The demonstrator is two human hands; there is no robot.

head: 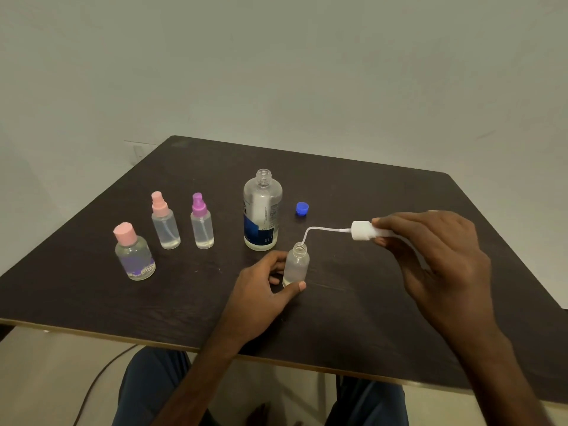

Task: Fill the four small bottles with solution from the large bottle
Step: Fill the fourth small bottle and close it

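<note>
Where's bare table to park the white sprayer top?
Bare: far strip of the table behind the large bottle and blue cap; near-left front, between the pink-capped bottle and the left hand. Crowded: between pink-capped bottle and large bottle, and around the open small bottle.

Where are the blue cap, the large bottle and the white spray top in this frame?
blue cap (302,208): head view, on the cap's top face.
large bottle (257,232): head view, on the blue part of its label.
white spray top (362,230): head view, on its wide white collar.
</note>
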